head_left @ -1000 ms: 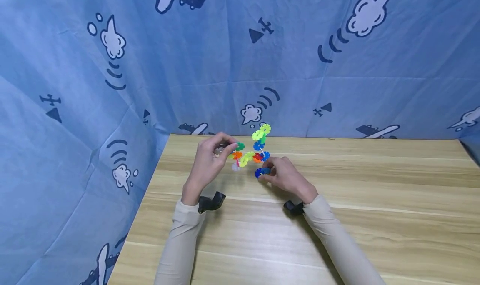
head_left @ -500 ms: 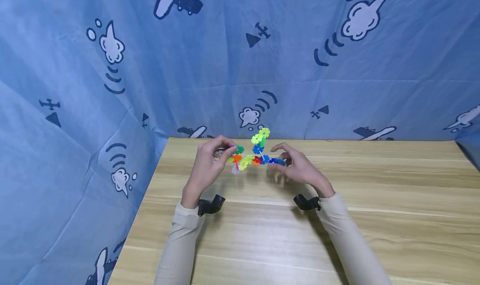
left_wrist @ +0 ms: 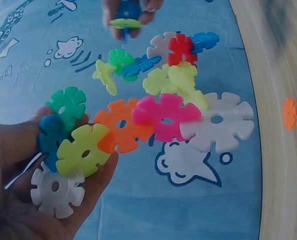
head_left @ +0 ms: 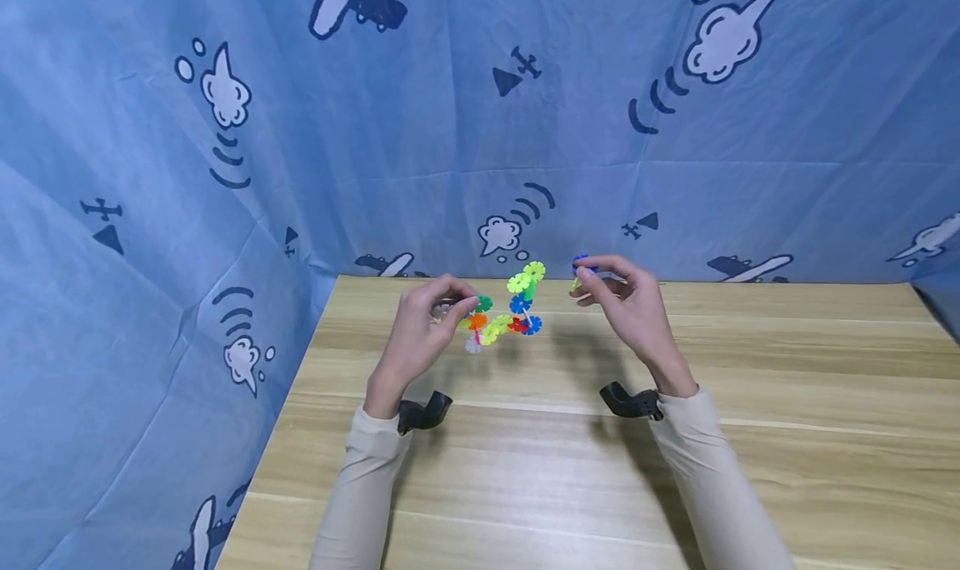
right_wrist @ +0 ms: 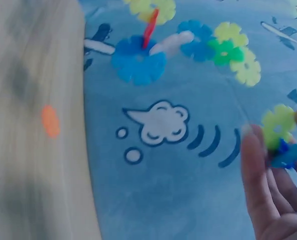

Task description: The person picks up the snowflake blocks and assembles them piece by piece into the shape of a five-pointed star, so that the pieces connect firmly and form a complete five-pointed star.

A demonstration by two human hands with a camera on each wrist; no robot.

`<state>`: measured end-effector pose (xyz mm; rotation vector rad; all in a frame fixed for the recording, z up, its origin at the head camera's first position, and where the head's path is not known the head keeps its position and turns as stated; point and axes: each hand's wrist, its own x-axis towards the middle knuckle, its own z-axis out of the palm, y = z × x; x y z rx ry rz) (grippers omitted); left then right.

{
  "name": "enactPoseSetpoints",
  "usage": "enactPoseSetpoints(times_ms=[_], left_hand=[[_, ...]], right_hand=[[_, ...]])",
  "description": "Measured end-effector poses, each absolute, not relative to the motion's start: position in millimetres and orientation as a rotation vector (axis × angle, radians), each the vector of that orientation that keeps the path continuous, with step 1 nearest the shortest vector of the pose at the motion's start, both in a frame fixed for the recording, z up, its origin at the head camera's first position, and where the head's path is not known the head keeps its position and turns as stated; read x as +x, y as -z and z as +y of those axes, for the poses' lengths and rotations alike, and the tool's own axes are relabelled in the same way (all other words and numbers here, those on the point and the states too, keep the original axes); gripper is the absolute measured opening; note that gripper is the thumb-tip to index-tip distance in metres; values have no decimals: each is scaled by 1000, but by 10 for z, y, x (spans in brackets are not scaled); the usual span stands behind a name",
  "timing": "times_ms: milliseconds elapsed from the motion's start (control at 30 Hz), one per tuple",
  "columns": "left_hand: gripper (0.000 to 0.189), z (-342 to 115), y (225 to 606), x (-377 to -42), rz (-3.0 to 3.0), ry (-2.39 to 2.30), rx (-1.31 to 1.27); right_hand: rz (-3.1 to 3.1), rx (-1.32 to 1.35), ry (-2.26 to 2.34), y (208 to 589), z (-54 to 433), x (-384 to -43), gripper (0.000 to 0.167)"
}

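My left hand (head_left: 423,324) pinches one end of a chain of interlocking plastic snowflake discs (left_wrist: 161,107). Green, blue, yellow and clear discs sit among its fingers in the left wrist view. From there the chain runs through orange, pink and white to a yellow and red part, and its far end rises with blue, green and yellow discs (head_left: 519,282). Apart from the chain, to its right, my right hand (head_left: 633,307) holds a small cluster of snowflake discs, blue with a yellow disc (right_wrist: 276,122), between thumb and fingers.
A loose orange disc (left_wrist: 289,113) lies on the wooden table (head_left: 525,470). Blue cloth (head_left: 420,120) printed with planes and clouds hangs behind the table and along its left side. Black wrist mounts (head_left: 426,412) stick out from both sleeves.
The right hand has moved from beside the chain's right end up and to the right, carrying the small blue and yellow cluster away from it. The left hand has stayed nearly still.
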<state>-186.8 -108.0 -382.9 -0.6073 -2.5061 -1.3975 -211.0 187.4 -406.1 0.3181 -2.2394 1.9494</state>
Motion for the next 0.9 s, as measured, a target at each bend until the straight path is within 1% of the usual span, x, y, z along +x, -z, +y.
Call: enactPoseSetpoints(times_ms=[100,233,367,533,600,767,833,900], left_hand=[[6,-1072,3824,-1867,-2499,1399,-623],[5,-1054,3829,-1865,-2497,1405,-655],[5,-1027,3843,-1870,-2496,1416,-699],[5,-997,3846,-1870,-2489,1425,-739],[6,-991,3844,-1868,-2489,1427,-741],[6,-975,3848,-1864,-2492,1427,-744],[6,-968,3851,-1860,-2496,1418,-749],[7,-963,3855,-1854,-2495,1410,-765]], right_hand=[[-2050,308,-2059,4006,1866,-2092,28],[-1928,317,-2172,3942,1838,-2056,22],[-1913,371,-2201,3873,1777,-1992,21],[-1865,512,-2192,3807,1651,-1897,21],[-1824,558,-2210,3797,1594,-1870,27],[-1802,582,-2241,3805,1469,-1822,51],[-1859,588,-2218,3825,1428,-1808,54],[-1927,611,-2181,3853,1384,-1798,53]])
